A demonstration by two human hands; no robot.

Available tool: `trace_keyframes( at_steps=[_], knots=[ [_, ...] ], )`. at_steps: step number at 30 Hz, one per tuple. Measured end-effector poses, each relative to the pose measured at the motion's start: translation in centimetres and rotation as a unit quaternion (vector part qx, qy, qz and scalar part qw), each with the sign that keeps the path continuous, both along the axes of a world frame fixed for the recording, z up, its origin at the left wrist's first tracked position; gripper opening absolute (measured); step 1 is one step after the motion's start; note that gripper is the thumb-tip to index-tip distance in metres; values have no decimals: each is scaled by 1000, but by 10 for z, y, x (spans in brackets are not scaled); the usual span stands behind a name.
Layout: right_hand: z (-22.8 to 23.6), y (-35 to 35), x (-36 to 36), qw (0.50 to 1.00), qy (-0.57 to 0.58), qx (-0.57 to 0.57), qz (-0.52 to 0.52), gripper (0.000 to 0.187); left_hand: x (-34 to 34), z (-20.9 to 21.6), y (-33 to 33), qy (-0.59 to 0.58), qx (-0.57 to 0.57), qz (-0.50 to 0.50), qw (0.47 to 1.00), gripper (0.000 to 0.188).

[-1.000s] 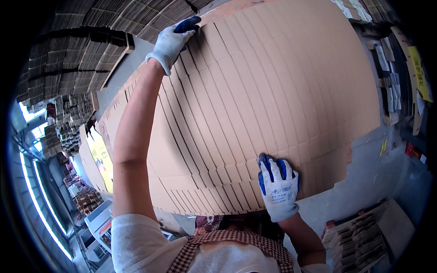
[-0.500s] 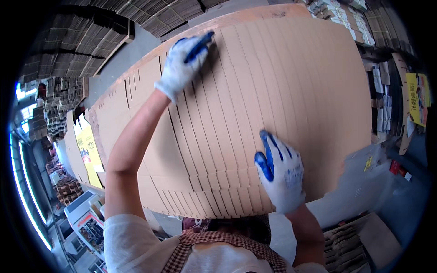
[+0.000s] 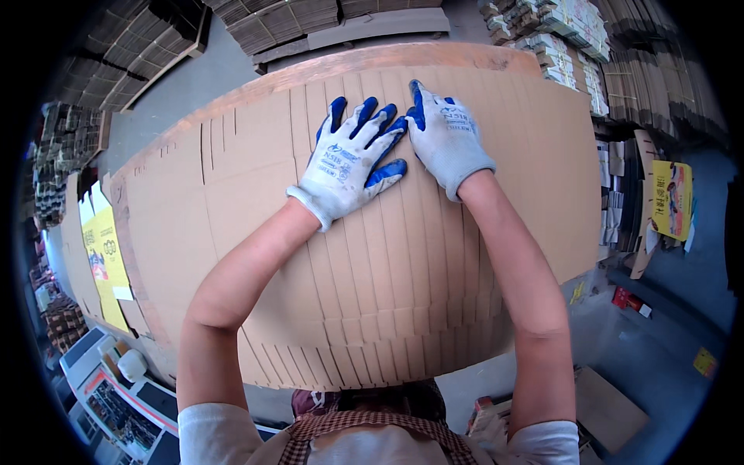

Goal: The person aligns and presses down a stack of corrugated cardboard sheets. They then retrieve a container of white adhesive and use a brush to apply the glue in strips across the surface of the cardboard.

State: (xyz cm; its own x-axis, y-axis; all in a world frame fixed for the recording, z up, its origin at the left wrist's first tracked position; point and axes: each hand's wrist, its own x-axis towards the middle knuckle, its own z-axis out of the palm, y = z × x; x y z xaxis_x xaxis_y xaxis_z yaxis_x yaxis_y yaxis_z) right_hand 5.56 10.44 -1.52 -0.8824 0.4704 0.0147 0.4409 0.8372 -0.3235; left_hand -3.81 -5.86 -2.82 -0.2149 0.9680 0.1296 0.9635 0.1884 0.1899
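Note:
A fanned row of overlapping brown cardboard sheets (image 3: 372, 271) lies on the table, their edges forming long, nearly parallel lines. Both my hands wear white gloves with blue palms and fingertips. My left hand (image 3: 345, 163) rests flat on the sheets, fingers spread and pointing to the far side. Beside it, my right hand (image 3: 446, 136) touches the sheets near their far edge. Its index finger is stretched out, while some of its other fingers are hidden under the hand. The fingertips of the left hand nearly meet the right hand's thumb side. I see no sheet gripped.
A copper-brown table edge (image 3: 256, 91) runs along the far side. Yellow printed cardboard (image 3: 101, 260) lies at the left end. Beyond stand bundled cardboard stacks (image 3: 287, 31) and white bundles (image 3: 570, 31). A machine (image 3: 116, 395) is at lower left, and a yellow printed panel (image 3: 671, 200) leans at right.
My right hand has moved from the near right part of the sheets to the far edge, beside the left. My left hand has come slightly nearer and spread its fingers flat. The view has shifted.

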Motion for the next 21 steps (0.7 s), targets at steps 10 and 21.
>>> trace_keyframes(
  at_steps=[10, 21],
  knots=[
    [-23, 56, -31, 873, 67, -444, -190, 28, 0, -1, -2, -19, 35, 4, 999, 58],
    [-4, 68, -37, 849, 8, -510, -141, 24, 1, 3, 0, -4, 11, -3, 1000, 60]
  ],
)
